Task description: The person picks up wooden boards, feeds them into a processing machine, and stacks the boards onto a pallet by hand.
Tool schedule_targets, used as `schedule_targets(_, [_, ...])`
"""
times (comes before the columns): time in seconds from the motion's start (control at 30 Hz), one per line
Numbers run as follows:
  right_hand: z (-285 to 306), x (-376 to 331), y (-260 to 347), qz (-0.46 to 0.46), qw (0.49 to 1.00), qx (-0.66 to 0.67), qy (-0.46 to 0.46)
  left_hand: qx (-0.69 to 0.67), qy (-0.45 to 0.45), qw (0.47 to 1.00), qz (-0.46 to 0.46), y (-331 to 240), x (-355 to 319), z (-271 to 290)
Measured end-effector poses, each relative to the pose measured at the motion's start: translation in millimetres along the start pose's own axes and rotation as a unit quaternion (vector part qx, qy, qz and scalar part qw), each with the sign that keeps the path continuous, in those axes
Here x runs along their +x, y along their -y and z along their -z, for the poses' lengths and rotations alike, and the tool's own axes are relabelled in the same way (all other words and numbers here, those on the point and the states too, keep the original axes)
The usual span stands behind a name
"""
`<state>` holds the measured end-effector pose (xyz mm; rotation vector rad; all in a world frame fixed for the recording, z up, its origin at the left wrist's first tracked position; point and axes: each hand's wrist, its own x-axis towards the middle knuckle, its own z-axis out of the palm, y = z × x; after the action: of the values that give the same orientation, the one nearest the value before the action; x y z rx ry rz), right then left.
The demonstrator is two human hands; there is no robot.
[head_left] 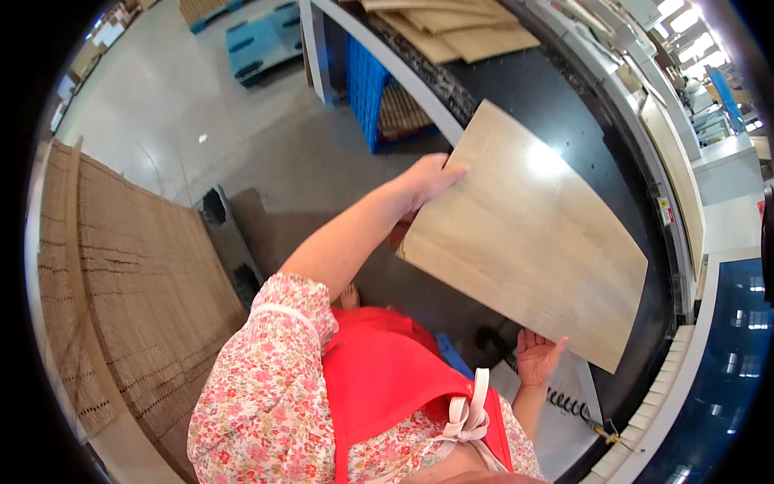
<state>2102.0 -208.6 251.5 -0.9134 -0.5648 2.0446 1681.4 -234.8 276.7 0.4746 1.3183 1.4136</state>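
The person's left hand (423, 184) pinches the side of a big flat board (524, 234) the colour of light wood, with the thumb on top. The right hand (538, 361) is open, palm up, with its fingertips at the board's near edge; I can't tell if they help hold it up. The board spreads out to the right of the left hand and ahead of the right hand, over a black surface (621, 169). More wood-coloured boards (484, 40) lie in a messy pile on that surface, farther ahead of the left hand. A blue crate (364, 89) is on the floor ahead of the left hand, and a big brown stack (145, 282) stands well off to its left.
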Motion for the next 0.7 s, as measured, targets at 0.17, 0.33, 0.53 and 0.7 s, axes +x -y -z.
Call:
schedule_targets(0.17, [-5.6,13.9,-8.8,0.057,0.995,0.058,0.057,0.008,-0.021,0.999,-0.026,18.6,-41.3,10.0])
schedule_targets(0.33, [-8.2,21.1,-31.0,0.042,0.997,0.037,0.047,-0.011,-0.076,0.993,-0.092,76.6,-73.9,47.7])
schedule_targets(0.53, [-96.1,8.7,-41.6,0.053,0.985,-0.031,0.162,-0.070,-0.229,0.968,-0.076,116.9,-158.3,96.5])
schedule_targets(0.7, [-166.4,28.6,-67.7,0.026,0.946,-0.162,0.280,-0.274,-0.284,0.914,-0.094,185.5,-223.5,128.0])
